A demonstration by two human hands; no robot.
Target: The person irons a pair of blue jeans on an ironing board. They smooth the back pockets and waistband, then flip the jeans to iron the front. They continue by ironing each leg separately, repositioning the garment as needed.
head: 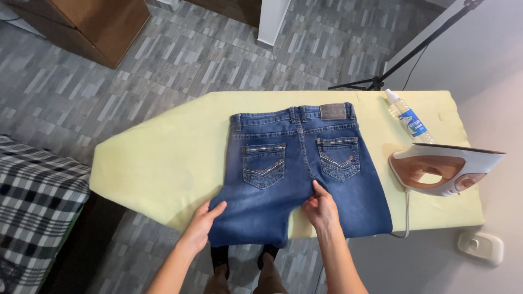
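yellow ironing board [163,158], jeans [294,174], iron [444,169], bottle [406,117]

Room surroundings: tiled floor, scattered furniture, even daylight-like lighting.

The grey floor of narrow, staggered stone-look tiles [207,60] covers most of the view. A brown wooden cabinet [92,24] stands at the upper left, and a white rectangular post [271,20] rises at the top centre. A black tripod stand [406,54] slants across the upper right, its feet on the floor, before a plain pale grey wall [479,49]. A black-and-white checked fabric seat [38,201] sits at the left edge. A white wall socket [481,246] is at the lower right.
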